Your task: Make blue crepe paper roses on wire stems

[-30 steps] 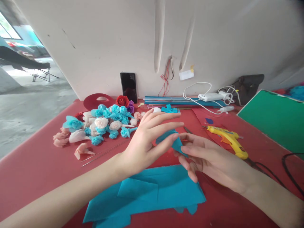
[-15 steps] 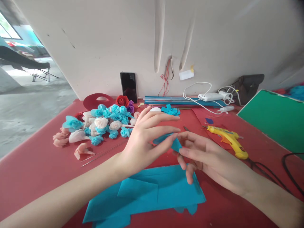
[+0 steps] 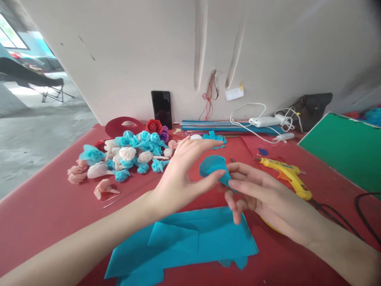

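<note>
My right hand (image 3: 262, 194) pinches a small blue crepe-paper petal (image 3: 212, 165) between thumb and fingers, its rounded end pointing left. Beside it, my left hand (image 3: 184, 171) is open, fingers stretched out above the petal and apart from the thumb. The left thumb tip overlaps the petal's lower edge; whether it presses on it I cannot tell. Below both hands lies a stack of folded blue crepe paper (image 3: 178, 242). Part of a yellow curved edge (image 3: 270, 226) shows under my right hand, mostly hidden.
Paper flowers in blue, white and pink (image 3: 127, 153) are heaped at the left, with thin wires (image 3: 125, 196) before them. A yellow glue gun (image 3: 285, 176) lies at the right near a green board (image 3: 345, 155). A phone (image 3: 161, 109) leans on the wall; a white power bank (image 3: 263, 121) has cables.
The petal has turned and now shows its broad rounded face. My left fingers have lifted off it and spread from the thumb; my right hand keeps its pinch.
</note>
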Demonstrator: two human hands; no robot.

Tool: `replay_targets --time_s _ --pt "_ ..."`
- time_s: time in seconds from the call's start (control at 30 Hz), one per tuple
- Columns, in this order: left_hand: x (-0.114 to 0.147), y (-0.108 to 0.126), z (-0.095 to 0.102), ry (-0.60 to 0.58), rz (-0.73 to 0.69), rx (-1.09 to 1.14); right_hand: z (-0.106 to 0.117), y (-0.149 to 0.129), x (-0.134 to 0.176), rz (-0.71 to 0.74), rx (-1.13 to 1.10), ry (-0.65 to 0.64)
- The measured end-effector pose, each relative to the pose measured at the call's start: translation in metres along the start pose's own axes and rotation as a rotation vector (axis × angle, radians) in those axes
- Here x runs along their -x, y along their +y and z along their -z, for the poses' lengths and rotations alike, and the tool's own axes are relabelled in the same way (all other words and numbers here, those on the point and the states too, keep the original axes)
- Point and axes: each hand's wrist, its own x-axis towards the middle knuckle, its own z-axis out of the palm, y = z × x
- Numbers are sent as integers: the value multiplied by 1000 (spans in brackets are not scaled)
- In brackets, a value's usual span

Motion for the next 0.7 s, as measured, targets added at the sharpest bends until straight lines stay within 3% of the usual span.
replay_targets --time_s 0.33,0.7 --pt "3 -4 0 -90 -47 -28 -1 -1 -1 -45 -37 4" --pt "5 -2 2 -135 20 -26 0 -2 -2 -42 -128 6"
